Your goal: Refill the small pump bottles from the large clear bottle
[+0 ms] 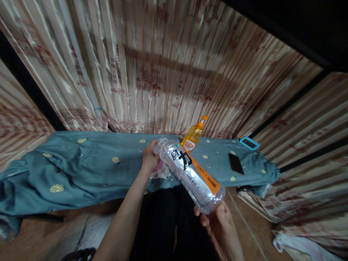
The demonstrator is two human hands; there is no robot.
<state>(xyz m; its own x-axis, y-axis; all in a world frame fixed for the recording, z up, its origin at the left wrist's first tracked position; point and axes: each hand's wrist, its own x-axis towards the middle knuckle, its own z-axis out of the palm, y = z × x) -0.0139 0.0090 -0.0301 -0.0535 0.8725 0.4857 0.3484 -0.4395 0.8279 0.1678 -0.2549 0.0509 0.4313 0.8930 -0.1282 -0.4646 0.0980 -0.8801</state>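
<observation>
A large clear plastic bottle [190, 174] with a white, black and orange label is held tilted above my lap, its neck pointing up and left. My right hand [217, 221] cups its base from below. My left hand [150, 156] closes around the neck and cap end. Under the left hand lies a pink and white cloth [162, 169] on a table covered by a teal sheet [89, 166]. Behind the clear bottle stands a small orange bottle [193, 136] with an orange flip cap.
A black phone [235, 163] lies face up on the sheet at the right, and a blue-framed device [249, 143] sits near the far right corner. Patterned beige and red curtains [163, 65] enclose the space. White cloth [299, 246] lies on the floor, lower right.
</observation>
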